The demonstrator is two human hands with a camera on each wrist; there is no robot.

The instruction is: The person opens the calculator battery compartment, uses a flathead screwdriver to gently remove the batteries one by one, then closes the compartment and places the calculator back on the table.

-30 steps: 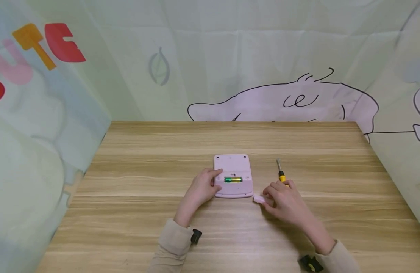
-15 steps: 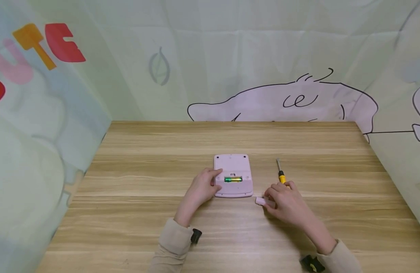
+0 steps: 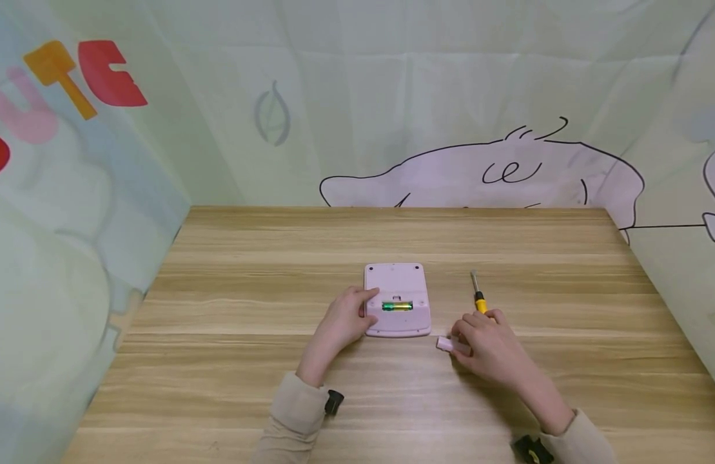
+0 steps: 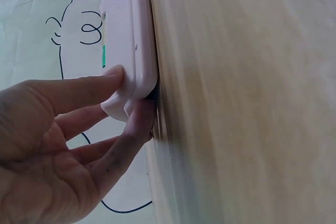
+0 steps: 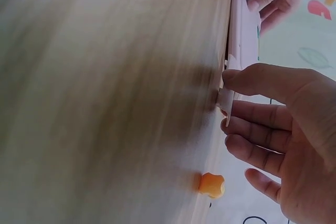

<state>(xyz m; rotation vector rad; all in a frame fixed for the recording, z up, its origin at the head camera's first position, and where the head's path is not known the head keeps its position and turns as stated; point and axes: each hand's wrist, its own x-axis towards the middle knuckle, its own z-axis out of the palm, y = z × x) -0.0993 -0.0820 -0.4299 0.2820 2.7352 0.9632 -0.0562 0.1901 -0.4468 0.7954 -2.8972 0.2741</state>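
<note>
The pink device (image 3: 400, 280) was smooth plastic, a slab with rounded corners, lying back up on the table (image 3: 276, 258), whose surface showed long streaks of wood grain. A cylindrical green-and-gold battery (image 3: 397, 306) sat in the device's slot. At the device's left edge, the left hand's (image 3: 342, 319) grip pinched that side between thumb and fingers. Off its lower right corner, the right hand's (image 3: 487, 343) grip pinched the battery cover (image 3: 443, 344), a small, thin pink plastic piece. Right of the device lay a screwdriver (image 3: 480, 303) with a slim metal shaft and a yellow-and-black handle, partly hidden behind the right hand in the head view. A second earlier the cover was almost at the device's corner; it had since shifted slightly farther away, its angle changed. The device and screwdriver had stayed put.
</note>
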